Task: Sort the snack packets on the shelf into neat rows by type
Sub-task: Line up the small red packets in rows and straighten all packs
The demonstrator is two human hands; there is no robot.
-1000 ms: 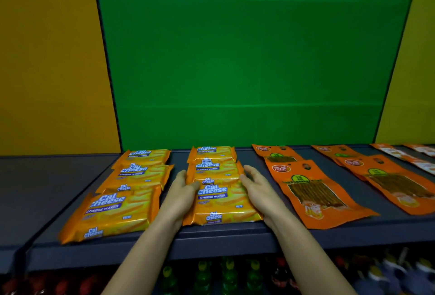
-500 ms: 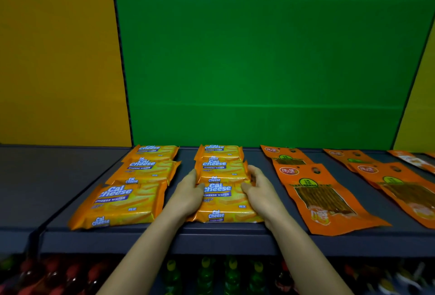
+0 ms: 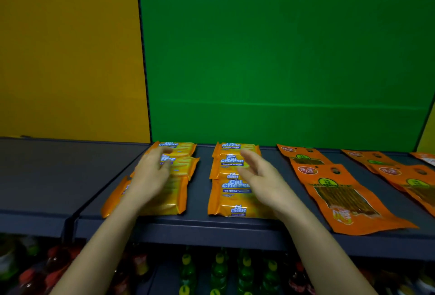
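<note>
Cheese wafer packets (image 3: pixel 233 161) lie in two rows on the shelf (image 3: pixel 200 231), a bare strip between them, front packets nearly at the lip. My left hand (image 3: pixel 150 177) is spread open over the left row (image 3: pixel 183 170); my right hand (image 3: pixel 266 184), fingers loose, is at the right edge of the middle row (image 3: pixel 226 200). Neither holds anything. Orange pouches (image 3: pixel 339 196) lie just right; bare shelf opens to the left.
</note>
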